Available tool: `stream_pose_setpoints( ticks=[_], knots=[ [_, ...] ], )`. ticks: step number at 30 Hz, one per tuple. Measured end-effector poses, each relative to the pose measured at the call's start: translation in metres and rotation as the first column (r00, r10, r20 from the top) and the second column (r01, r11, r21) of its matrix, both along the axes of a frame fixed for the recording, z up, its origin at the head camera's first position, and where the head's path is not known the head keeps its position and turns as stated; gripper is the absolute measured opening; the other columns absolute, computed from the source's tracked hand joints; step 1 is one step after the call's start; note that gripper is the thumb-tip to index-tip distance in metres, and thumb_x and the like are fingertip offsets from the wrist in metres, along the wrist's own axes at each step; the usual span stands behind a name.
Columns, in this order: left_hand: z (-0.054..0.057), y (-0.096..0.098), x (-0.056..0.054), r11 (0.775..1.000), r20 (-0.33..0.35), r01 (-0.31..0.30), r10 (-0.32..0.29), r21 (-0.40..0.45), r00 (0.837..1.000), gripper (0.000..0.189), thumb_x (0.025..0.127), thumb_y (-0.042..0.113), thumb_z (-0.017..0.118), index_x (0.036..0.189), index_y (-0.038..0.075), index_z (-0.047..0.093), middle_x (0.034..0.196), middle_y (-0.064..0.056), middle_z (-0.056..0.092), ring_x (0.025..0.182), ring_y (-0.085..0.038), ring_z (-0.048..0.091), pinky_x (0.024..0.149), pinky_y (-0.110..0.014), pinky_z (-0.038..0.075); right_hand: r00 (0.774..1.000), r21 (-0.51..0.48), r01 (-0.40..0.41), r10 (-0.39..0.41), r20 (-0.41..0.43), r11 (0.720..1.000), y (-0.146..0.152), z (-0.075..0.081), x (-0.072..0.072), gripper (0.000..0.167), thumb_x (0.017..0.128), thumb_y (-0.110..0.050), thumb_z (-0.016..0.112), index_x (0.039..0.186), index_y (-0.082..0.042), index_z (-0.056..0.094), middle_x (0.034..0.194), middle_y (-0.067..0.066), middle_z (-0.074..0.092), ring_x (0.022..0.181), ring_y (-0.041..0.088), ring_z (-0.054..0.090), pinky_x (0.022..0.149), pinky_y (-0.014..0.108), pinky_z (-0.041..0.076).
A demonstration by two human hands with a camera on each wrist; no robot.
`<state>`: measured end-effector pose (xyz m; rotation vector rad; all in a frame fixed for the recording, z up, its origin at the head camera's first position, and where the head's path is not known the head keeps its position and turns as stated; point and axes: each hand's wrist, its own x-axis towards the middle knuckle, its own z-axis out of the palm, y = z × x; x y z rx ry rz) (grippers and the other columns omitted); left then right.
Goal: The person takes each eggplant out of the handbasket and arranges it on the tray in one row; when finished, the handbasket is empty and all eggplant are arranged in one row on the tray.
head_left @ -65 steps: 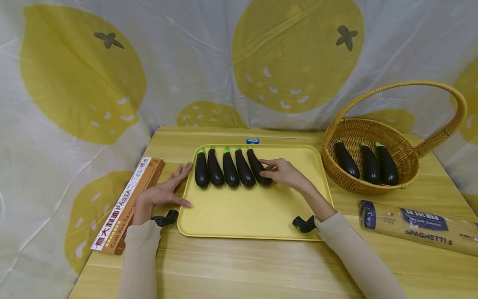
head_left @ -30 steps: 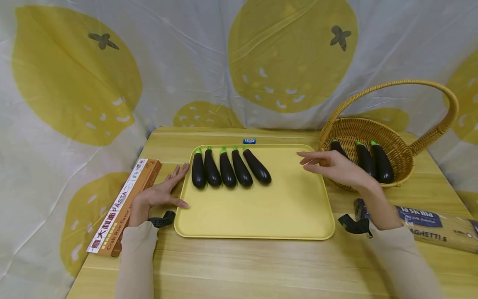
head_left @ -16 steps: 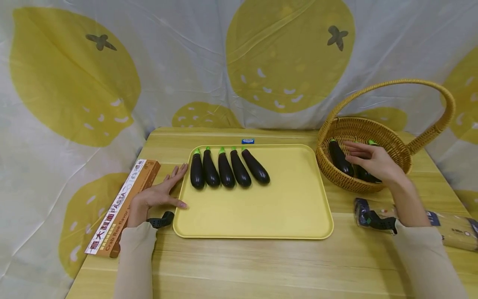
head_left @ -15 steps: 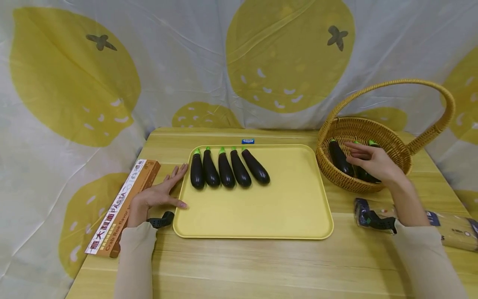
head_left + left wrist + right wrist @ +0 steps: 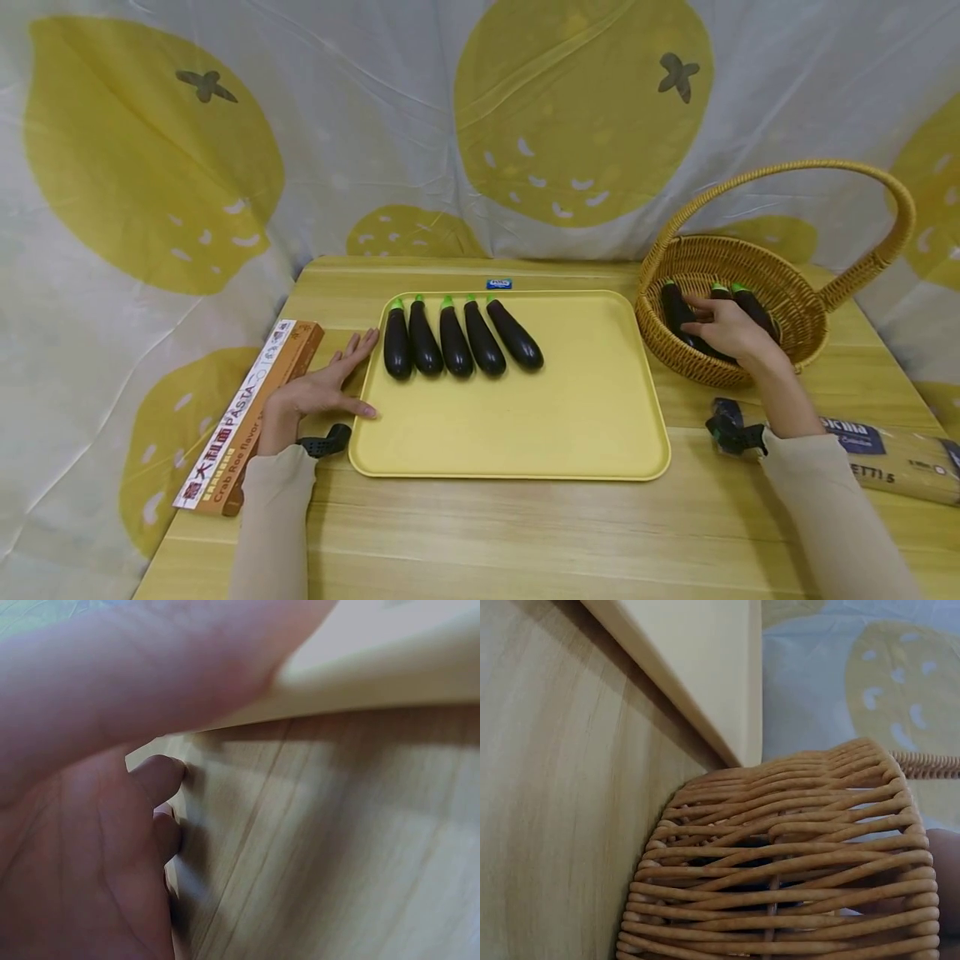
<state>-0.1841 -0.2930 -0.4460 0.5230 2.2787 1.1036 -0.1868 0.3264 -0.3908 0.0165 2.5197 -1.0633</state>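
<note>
In the head view, my right hand (image 5: pixel 731 329) reaches inside the wicker basket (image 5: pixel 675 360). Its thumb and fingertips are right at the leftmost eggplant (image 5: pixel 675 310), and I cannot tell whether they grip it. Two more eggplants (image 5: pixel 756 307) lie in the basket, one mostly hidden beneath the hand. A row of several eggplants (image 5: pixel 456 342) lies on the left of the yellow tray (image 5: pixel 510 433), green stems toward the wall; the row's rightmost one slants. My left hand (image 5: pixel 322 387) rests spread at the tray's left edge, its fingertips (image 5: pixel 161 780) on the table in the left wrist view.
A long orange pasta box (image 5: pixel 255 408) lies left of the left forearm. Under and beyond the right wrist is a spaghetti pack (image 5: pixel 900 462). A small blue packet (image 5: pixel 498 284) lies behind the tray. The basket's tall handle (image 5: pixel 832 164) arches above the right hand; a lemon-print curtain (image 5: pixel 375 125) hangs behind.
My right hand left the slanted eggplant on the tray, crossed right to the basket, then moved lower and left among its eggplants. The rightmost basket eggplant shifted slightly left. The left hand stayed put.
</note>
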Motion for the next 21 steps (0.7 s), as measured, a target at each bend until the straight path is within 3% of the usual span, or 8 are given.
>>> stream_pose_setpoints(
  ticks=[4, 12, 18, 21],
  knots=[
    [0.0, 0.0, 0.0, 1.0, 0.005, -0.005, 0.005, 0.003, 1.0, 0.129, 0.082, 0.021, 0.089, 0.167, 0.019, -0.008, 0.168, -0.02, -0.03, 0.15, -0.052, -0.033, 0.115, -0.077, -0.02, 1.0, 0.021, 0.004, -0.004, -0.005, 1.0, -0.002, -0.002, -0.003, 0.069, 0.109, -0.014, 0.048, 0.165, 0.002, 0.01, 0.162, 0.041, 0.019, 0.148, 0.058, 0.023, 0.116, 0.069, 0.035],
    [0.0, 0.001, 0.001, 1.0, 0.014, -0.006, 0.006, 0.007, 1.0, 0.129, 0.082, 0.02, 0.088, 0.168, 0.018, -0.008, 0.168, -0.02, -0.03, 0.151, -0.05, -0.033, 0.116, -0.076, -0.019, 0.998, 0.122, 0.009, -0.002, -0.055, 0.992, 0.0, -0.008, -0.005, 0.074, 0.11, -0.033, 0.049, 0.164, 0.001, 0.012, 0.154, 0.045, 0.03, 0.137, 0.061, 0.037, 0.108, 0.069, 0.041],
    [0.001, 0.001, 0.001, 1.0, 0.014, -0.01, 0.01, 0.001, 1.0, 0.129, 0.082, 0.021, 0.089, 0.167, 0.019, -0.008, 0.168, -0.02, -0.031, 0.15, -0.051, -0.033, 0.116, -0.077, -0.018, 0.995, 0.159, 0.004, 0.013, -0.103, 0.987, 0.0, -0.011, -0.005, 0.073, 0.109, -0.038, 0.052, 0.165, -0.005, 0.019, 0.146, 0.043, 0.043, 0.12, 0.053, 0.053, 0.092, 0.058, 0.047],
    [0.001, 0.0, 0.0, 1.0, 0.013, -0.007, 0.007, 0.004, 1.0, 0.129, 0.082, 0.02, 0.088, 0.167, 0.019, -0.009, 0.168, -0.02, -0.031, 0.151, -0.049, -0.034, 0.117, -0.076, -0.019, 0.995, 0.143, 0.003, 0.011, -0.096, 0.99, 0.001, -0.013, -0.005, 0.073, 0.108, -0.039, 0.053, 0.165, -0.009, 0.02, 0.146, 0.042, 0.045, 0.122, 0.052, 0.053, 0.09, 0.054, 0.048]
  ],
)
